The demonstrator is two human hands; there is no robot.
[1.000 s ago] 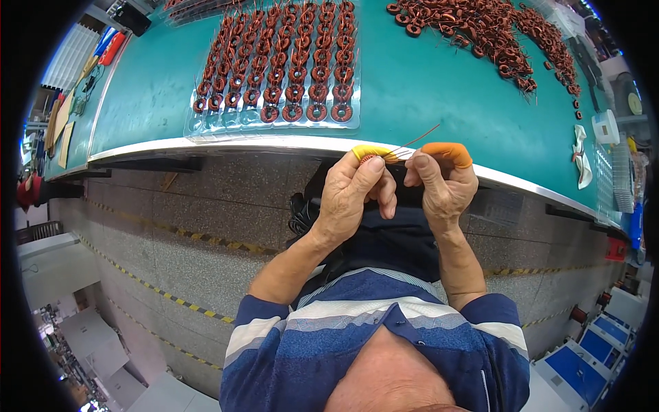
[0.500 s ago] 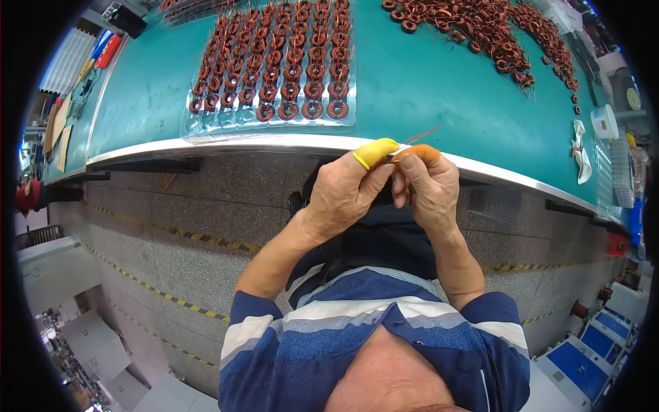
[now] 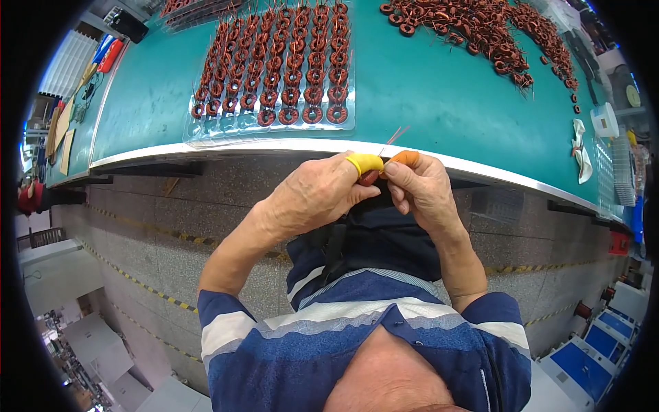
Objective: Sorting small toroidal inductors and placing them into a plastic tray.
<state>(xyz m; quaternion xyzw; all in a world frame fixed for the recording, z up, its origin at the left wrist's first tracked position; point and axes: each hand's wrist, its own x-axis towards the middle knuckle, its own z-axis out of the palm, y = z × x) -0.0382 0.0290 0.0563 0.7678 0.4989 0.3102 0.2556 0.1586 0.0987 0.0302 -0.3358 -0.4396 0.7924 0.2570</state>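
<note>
My left hand (image 3: 322,187) pinches the coil (image 3: 368,178), seemingly to steady it; my right hand (image 3: 424,182) grips its wires (image 3: 392,139); tray (image 3: 230,130) ahead, within reach.

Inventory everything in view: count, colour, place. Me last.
Table: one, green, across top
Trays: at least two, clear, upper left
Tray rings: dozens, copper, in rows
Loose rings: uncountable, copper, upper right
Tub: one, white, table's right end
Cloth: one, white, below tub
Floor tape: several, yellow and black, both sides
Held ring: one, copper, in left grip
Shirt: one, striped blue, white, grey, bottom
Left grip: one, yellow finger cover, centre
Right grip: one, orange finger cover, beside it
</note>
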